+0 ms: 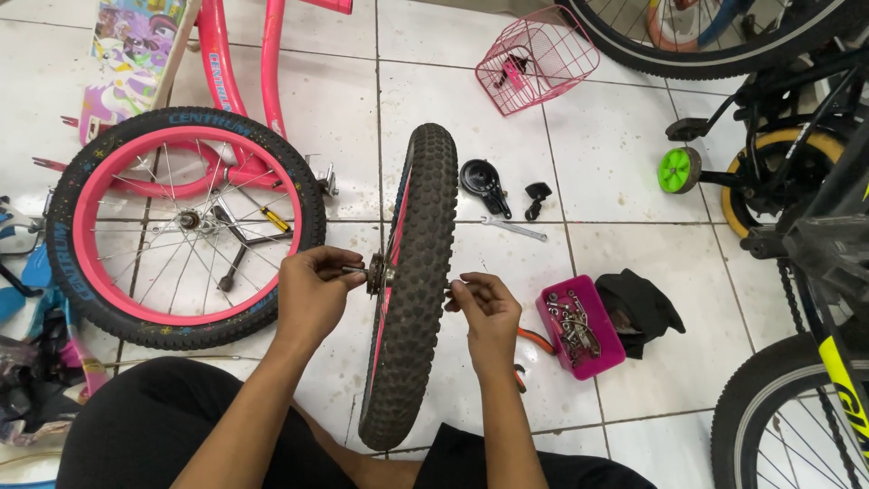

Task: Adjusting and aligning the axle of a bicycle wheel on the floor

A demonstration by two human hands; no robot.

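Head view, looking down at a white tiled floor [625, 136]. A small bicycle wheel [412, 281] with a knobby black tyre and pink rim stands upright on the floor between the person's knees, seen edge-on. The left hand [312, 294] is closed on the axle end [355, 269] that projects from the hub on the wheel's left side, fingertips pinching it. The right hand [489, 312] is closed on the opposite axle end, just beside the tyre; the part it grips is mostly hidden by the fingers. To the left, a pink child's bicycle [226, 91] lies on the floor with its pink-rimmed wheel [186, 226] flat towards the camera. To the right of the upright wheel sits a pink tray [579, 326] holding nuts and bolts, with a black cloth [643, 308] just beside it. Farther off lie a spanner [514, 228], a black bell-shaped part [480, 181] and a pink wire basket [536, 59]. A green stabiliser wheel [674, 169] and larger bicycles occupy the right edge.
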